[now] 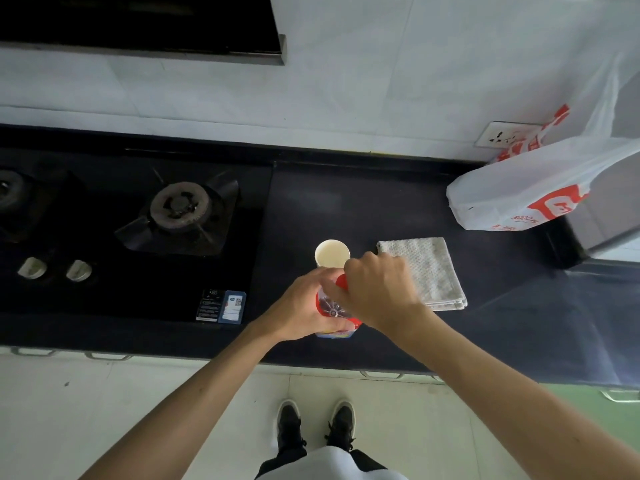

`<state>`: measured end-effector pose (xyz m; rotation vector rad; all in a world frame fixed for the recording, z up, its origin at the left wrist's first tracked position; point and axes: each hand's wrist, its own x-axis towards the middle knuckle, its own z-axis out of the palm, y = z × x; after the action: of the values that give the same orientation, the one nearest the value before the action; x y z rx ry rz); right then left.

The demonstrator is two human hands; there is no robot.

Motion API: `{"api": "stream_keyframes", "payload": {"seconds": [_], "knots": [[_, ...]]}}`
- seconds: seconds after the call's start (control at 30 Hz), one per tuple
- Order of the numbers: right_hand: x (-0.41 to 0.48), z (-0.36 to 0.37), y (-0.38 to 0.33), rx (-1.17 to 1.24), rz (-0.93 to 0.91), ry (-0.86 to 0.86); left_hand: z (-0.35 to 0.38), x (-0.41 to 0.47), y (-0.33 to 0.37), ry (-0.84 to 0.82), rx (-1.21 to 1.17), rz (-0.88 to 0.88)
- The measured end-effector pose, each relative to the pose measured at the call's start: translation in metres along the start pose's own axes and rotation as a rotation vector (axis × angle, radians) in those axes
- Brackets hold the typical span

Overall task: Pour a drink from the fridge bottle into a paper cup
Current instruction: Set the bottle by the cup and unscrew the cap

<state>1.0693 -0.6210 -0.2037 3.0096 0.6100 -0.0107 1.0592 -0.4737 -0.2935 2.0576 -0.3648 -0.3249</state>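
Hardly any writing can be read. On the white plastic bag (pixel 512 188) at the right of the frame stands a red block logo with white strokes. Just to its lower left is a short row of dark figures, upside down, that look like 8000 or 3000. More red print higher on the bag is broken by folds. At the stove's (pixel 156 289) lower right corner, left of centre, sit a black sticker (pixel 209 305) with white print too small to read and a blue-and-white sticker (pixel 232 306) bearing a QR code. The bottle (pixel 332 306) at centre shows a red and blue label with no legible words.
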Motion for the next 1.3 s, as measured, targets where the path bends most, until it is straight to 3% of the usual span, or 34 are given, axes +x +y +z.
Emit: {"api": "stream_keyframes", "payload": {"seconds": [0.23,0.43,0.67,0.87,0.97,1.2,1.3], "knots": [[-0.007,0.016,-0.013,-0.016,0.169,0.136,0.003,0.000,-0.007,0.022,0.009,0.033],[-0.006,0.030,0.009,0.197,-0.125,0.294,0.000,0.005,-0.011,-0.051,-0.004,0.025],[0.004,0.035,0.033,0.288,-0.427,0.096,0.001,0.001,-0.008,-0.035,-0.039,0.037],[0.002,0.010,0.049,0.123,-0.688,-0.007,0.003,0.000,-0.006,-0.019,-0.063,0.023],[0.001,-0.001,0.048,0.093,-0.682,-0.064,0.003,-0.002,-0.006,-0.014,-0.076,0.013],[-0.002,0.006,0.023,0.079,-0.398,0.222,0.003,-0.001,-0.006,-0.024,-0.064,0.047],[-0.001,0.013,0.020,0.125,-0.314,0.183,0.004,-0.001,-0.007,-0.016,-0.047,0.052]]}}
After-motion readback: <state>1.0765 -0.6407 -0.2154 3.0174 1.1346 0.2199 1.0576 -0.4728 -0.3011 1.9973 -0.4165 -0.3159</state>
